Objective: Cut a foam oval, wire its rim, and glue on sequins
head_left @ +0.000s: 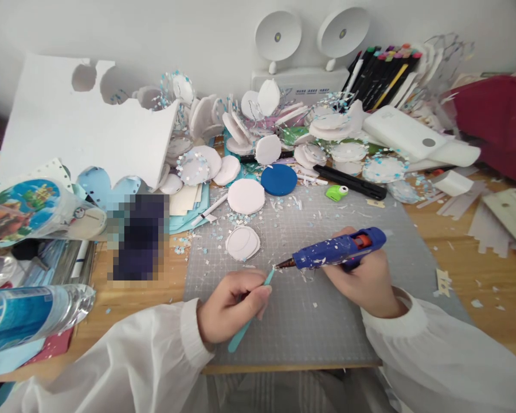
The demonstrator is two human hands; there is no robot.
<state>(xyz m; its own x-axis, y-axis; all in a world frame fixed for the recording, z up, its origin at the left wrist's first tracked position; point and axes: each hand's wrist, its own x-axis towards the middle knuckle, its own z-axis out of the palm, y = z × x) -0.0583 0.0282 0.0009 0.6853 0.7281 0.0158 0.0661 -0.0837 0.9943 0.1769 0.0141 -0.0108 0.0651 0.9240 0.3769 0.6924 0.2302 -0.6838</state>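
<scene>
My left hand [236,304] is closed round slim teal tweezers [241,335], which slant up to the right with their tip above the grey cutting mat [309,332]. In my right hand [365,281] is a blue hot glue gun [327,250], its nozzle pointing left and close to the tweezers' tip. Whether nozzle and tip touch, I cannot tell; a tiny pale bit shows between them. Just beyond my left hand lies a white foam disc [242,242] with a ring mark on it. Farther back are a larger white disc [246,196] and a round blue disc [279,179].
A black utility knife [350,180] and a green paper punch [336,193] lie at the mat's back. Several foam discs and sequin strands are heaped behind. A cut foam sheet [90,132] leans left, above a water bottle [38,315]. Markers [380,80] stand back right.
</scene>
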